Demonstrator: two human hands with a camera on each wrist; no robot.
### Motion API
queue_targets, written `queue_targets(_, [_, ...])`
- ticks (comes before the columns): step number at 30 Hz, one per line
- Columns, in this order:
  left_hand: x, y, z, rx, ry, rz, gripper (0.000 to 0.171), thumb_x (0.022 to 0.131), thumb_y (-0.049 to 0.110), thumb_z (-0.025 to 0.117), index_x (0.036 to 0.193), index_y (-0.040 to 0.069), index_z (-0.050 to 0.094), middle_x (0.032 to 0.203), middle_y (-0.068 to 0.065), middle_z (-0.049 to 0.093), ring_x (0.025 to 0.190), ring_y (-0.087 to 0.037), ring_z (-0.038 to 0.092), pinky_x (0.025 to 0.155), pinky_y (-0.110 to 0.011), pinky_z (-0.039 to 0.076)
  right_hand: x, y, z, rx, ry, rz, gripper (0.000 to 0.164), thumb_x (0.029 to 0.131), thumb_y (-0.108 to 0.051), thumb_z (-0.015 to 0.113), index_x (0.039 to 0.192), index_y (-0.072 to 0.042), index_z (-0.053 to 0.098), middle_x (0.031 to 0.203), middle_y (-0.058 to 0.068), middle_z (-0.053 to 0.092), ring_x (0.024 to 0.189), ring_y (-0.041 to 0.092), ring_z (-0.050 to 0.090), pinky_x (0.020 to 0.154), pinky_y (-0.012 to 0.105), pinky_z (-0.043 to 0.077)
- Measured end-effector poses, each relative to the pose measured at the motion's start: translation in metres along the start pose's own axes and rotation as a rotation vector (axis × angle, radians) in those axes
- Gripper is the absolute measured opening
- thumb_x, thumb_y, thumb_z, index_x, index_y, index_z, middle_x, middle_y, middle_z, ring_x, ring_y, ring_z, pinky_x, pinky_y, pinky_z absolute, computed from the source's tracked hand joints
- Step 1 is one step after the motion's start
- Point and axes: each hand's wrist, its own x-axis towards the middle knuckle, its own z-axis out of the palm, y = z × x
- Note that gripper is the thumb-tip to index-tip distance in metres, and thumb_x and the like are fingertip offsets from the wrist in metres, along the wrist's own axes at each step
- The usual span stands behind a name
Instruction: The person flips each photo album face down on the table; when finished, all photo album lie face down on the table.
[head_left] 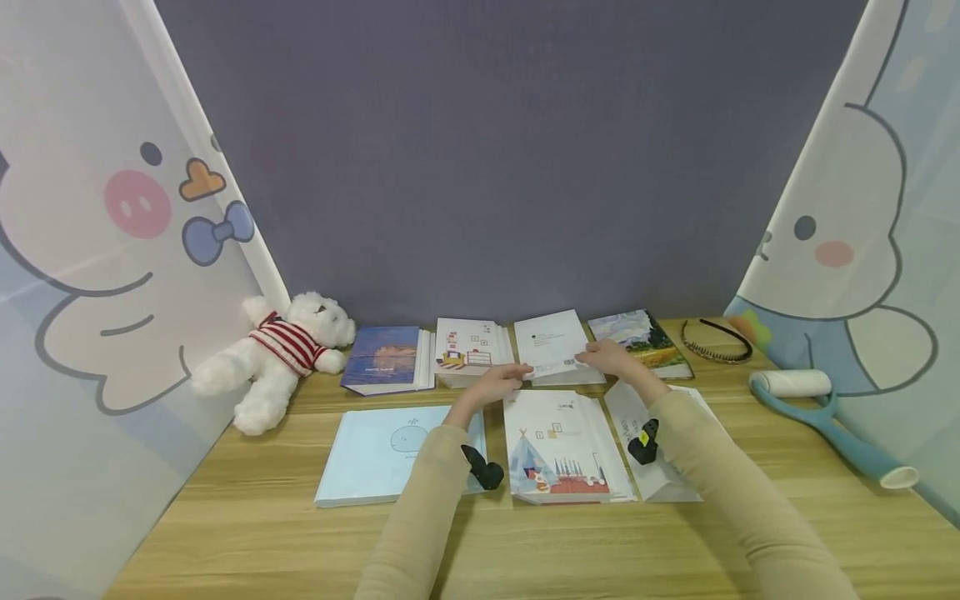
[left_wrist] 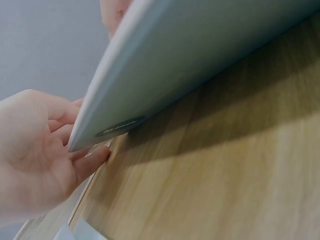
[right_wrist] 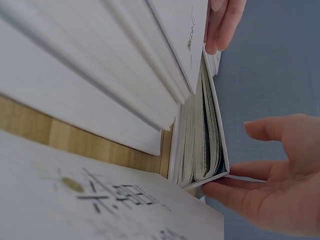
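A white album (head_left: 551, 342) stands in the back row, slightly askew, with a barcode on its cover. At its near left corner is my left hand (head_left: 497, 383), fingers reaching out to the edge. My right hand (head_left: 606, 357) is at the near right corner. In the right wrist view, the fingers of that hand (right_wrist: 280, 175) touch the corner of an album with thick pages (right_wrist: 200, 135), thumb held apart. The left hand (left_wrist: 40, 150) has relaxed fingers in its wrist view, partly hidden behind a pale book (left_wrist: 180, 55).
Beside it stand a purple album (head_left: 382, 354), a house-picture album (head_left: 465, 346) and a landscape-painting book (head_left: 637, 337). A blue album (head_left: 375, 454), a tent-picture album (head_left: 562, 450) and a white one (head_left: 667, 483) lie nearer. Teddy bear (head_left: 292, 350), headband (head_left: 720, 354) and lint roller (head_left: 832, 425) flank them.
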Motion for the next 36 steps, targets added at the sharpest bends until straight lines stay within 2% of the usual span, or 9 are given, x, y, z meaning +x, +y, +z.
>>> queue_targets(6, [0.0,0.0,-0.003,-0.034,0.067,0.004,0.037,0.101,0.014,0.04,0.136,0.01,0.05,0.137,-0.012,0.051,0.126,-0.028,0.049,0.105,-0.043,0.04,0.0,-0.005,0.001,-0.032,0.035,0.003,0.063,0.097,-0.03,0.044,0.138,0.015,0.031,0.141,0.034,0.033,0.129,0.049,0.034,0.103,0.056,0.036])
queue_targets(11, [-0.005,0.001,-0.007,-0.099,0.147,0.034,0.035,0.1,0.011,0.041,0.132,0.003,0.052,0.133,-0.015,0.054,0.119,-0.029,0.055,0.103,-0.041,0.043,0.001,-0.011,0.003,-0.022,0.119,-0.078,0.058,0.096,-0.025,0.048,0.137,0.014,0.035,0.138,0.034,0.039,0.124,0.048,0.04,0.1,0.056,0.039])
queue_targets(16, [-0.011,-0.001,-0.015,-0.079,0.198,0.063,0.034,0.099,0.015,0.046,0.131,0.004,0.053,0.131,-0.013,0.056,0.118,-0.028,0.055,0.099,-0.038,0.046,0.005,-0.016,0.009,0.017,0.191,-0.153,0.054,0.094,-0.024,0.053,0.135,0.011,0.041,0.135,0.033,0.043,0.121,0.048,0.045,0.096,0.055,0.043])
queue_targets(23, [-0.017,-0.001,-0.028,-0.045,0.268,0.119,0.037,0.096,0.018,0.054,0.13,0.002,0.054,0.128,-0.014,0.059,0.117,-0.028,0.056,0.095,-0.037,0.049,0.008,-0.028,0.021,0.04,0.254,-0.243,0.052,0.092,-0.024,0.057,0.133,0.007,0.046,0.135,0.028,0.048,0.123,0.044,0.045,0.098,0.052,0.043])
queue_targets(30, [-0.029,0.001,-0.041,-0.077,0.329,0.093,0.04,0.096,0.022,0.055,0.134,0.011,0.053,0.128,-0.012,0.059,0.118,-0.027,0.055,0.099,-0.041,0.046,0.009,-0.044,0.029,0.053,0.326,-0.302,0.049,0.091,-0.024,0.062,0.13,0.004,0.052,0.131,0.023,0.053,0.12,0.04,0.05,0.097,0.05,0.044])
queue_targets(36, [-0.04,-0.004,-0.051,-0.086,0.367,0.09,0.042,0.095,0.019,0.056,0.135,0.009,0.051,0.128,-0.014,0.059,0.121,-0.029,0.054,0.101,-0.043,0.044,0.019,-0.054,0.04,0.091,0.339,-0.398,0.045,0.09,-0.019,0.063,0.127,0.005,0.053,0.128,0.024,0.055,0.117,0.04,0.053,0.096,0.048,0.046])
